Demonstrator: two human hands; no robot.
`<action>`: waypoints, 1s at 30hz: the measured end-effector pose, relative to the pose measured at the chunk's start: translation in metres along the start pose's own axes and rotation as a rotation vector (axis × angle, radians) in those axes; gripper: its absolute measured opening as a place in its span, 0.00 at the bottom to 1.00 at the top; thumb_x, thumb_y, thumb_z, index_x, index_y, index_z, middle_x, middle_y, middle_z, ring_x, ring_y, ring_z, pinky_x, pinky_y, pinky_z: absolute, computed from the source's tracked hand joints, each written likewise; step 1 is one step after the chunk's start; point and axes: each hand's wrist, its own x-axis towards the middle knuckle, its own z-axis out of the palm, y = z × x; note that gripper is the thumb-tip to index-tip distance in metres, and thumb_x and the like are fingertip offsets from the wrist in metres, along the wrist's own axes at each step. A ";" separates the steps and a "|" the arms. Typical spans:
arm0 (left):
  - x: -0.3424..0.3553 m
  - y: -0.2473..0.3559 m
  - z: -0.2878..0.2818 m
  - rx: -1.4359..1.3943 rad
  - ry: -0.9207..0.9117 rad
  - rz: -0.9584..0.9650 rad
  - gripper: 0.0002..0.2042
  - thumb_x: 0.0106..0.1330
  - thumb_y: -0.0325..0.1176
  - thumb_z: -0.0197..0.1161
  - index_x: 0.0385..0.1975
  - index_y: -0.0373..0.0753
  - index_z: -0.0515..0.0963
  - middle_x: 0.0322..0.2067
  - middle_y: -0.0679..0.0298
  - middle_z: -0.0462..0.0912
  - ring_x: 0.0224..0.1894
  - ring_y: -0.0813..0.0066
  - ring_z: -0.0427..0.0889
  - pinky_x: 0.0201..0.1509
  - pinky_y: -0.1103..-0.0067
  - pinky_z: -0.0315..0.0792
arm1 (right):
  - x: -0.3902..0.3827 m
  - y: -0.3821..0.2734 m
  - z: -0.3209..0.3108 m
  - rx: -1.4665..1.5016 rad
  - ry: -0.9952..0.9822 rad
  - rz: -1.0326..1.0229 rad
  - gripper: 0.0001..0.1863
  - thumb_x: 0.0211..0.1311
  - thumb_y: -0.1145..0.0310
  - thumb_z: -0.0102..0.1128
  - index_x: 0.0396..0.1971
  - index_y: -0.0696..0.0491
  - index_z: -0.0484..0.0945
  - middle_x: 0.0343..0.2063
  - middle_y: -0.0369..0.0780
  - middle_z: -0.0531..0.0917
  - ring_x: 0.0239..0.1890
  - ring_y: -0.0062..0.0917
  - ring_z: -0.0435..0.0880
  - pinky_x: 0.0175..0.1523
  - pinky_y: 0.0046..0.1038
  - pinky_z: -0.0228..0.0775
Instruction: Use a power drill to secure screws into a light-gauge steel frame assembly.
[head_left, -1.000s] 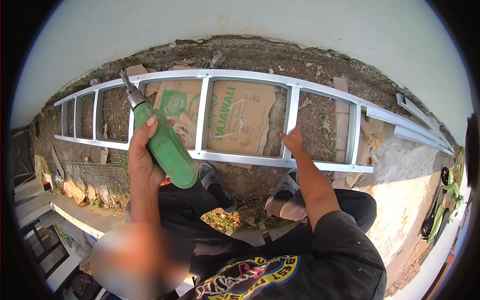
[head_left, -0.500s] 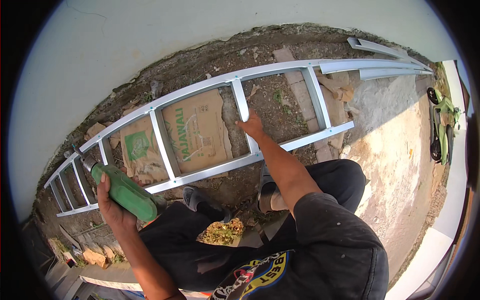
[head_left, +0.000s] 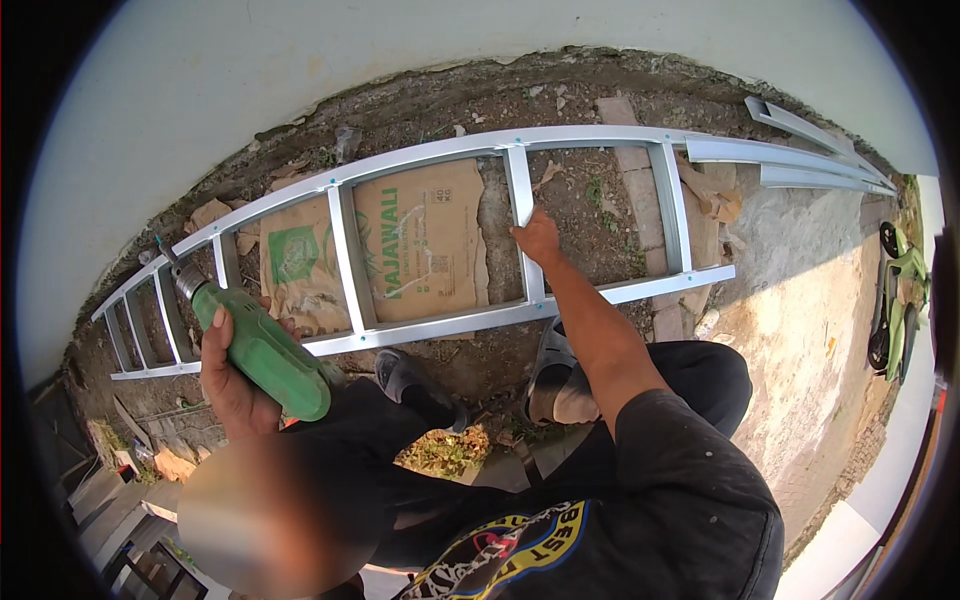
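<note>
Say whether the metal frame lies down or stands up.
Lying down: the metal frame stretches along the ground, a brown sheet showing between its rungs.

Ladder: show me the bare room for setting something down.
Widest: the concrete between the ladder, the metal strips and the green two-wheeler. Narrower: the soil right of the rung in the right hand. Crowded: the middle, over the flattened sack; the near side, by the shoes; left, around the drill in the left hand.
</note>
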 end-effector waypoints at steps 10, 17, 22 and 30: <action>0.004 -0.011 -0.002 -0.011 -0.023 -0.045 0.24 0.63 0.45 0.68 0.50 0.34 0.74 0.42 0.53 0.81 0.36 0.55 0.85 0.42 0.59 0.81 | 0.014 0.007 -0.006 0.146 0.023 -0.100 0.31 0.46 0.61 0.77 0.48 0.61 0.75 0.41 0.55 0.85 0.46 0.48 0.86 0.52 0.42 0.77; 0.000 0.000 -0.024 -0.026 0.013 -0.029 0.22 0.62 0.42 0.68 0.50 0.36 0.72 0.40 0.55 0.81 0.36 0.57 0.85 0.43 0.60 0.81 | 0.016 -0.022 0.014 0.176 0.039 -0.051 0.28 0.46 0.69 0.76 0.48 0.59 0.77 0.42 0.49 0.86 0.47 0.41 0.86 0.53 0.38 0.75; 0.002 -0.001 -0.023 -0.038 -0.050 -0.013 0.20 0.62 0.37 0.68 0.49 0.35 0.71 0.37 0.56 0.81 0.33 0.63 0.86 0.36 0.67 0.83 | 0.032 0.003 0.014 0.010 0.216 -0.077 0.20 0.41 0.67 0.76 0.30 0.64 0.78 0.31 0.51 0.85 0.36 0.43 0.85 0.47 0.40 0.76; 0.001 0.007 -0.027 -0.094 0.027 -0.005 0.24 0.58 0.35 0.73 0.51 0.36 0.71 0.36 0.61 0.79 0.34 0.71 0.82 0.37 0.71 0.81 | 0.016 -0.038 0.033 0.107 -0.033 -0.214 0.24 0.44 0.66 0.75 0.39 0.65 0.79 0.37 0.54 0.86 0.41 0.47 0.86 0.49 0.41 0.76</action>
